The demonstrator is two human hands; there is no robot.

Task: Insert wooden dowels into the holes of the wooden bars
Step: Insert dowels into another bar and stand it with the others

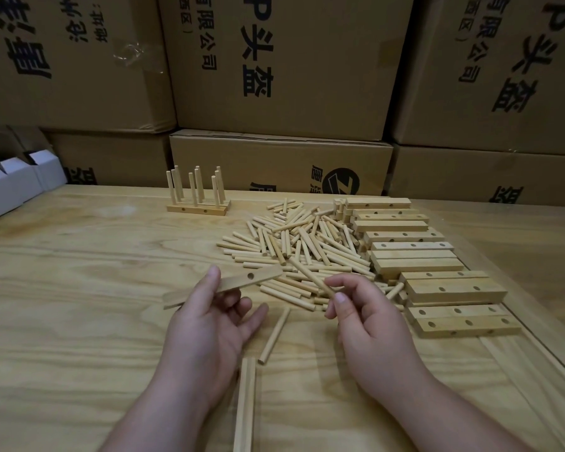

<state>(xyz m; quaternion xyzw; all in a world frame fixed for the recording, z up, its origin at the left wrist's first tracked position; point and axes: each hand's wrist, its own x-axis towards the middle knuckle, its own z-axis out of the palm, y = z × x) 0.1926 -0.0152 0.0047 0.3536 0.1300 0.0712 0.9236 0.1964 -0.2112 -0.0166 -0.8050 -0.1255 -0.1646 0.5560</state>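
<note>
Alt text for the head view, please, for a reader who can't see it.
A person's left hand holds a wooden bar with a visible hole, while the right hand pinches a dowel beside it, not yet inserted. Behind on the wooden table lie a dowel pile, stacked bars, and finished bars with upright dowels.

left hand (209, 324) holding bar (238, 283), right hand (369, 327) pinching dowel (310, 277)

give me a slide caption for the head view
Left hand holds a bar, right hand pinches a dowel over the dowel pile.
</note>
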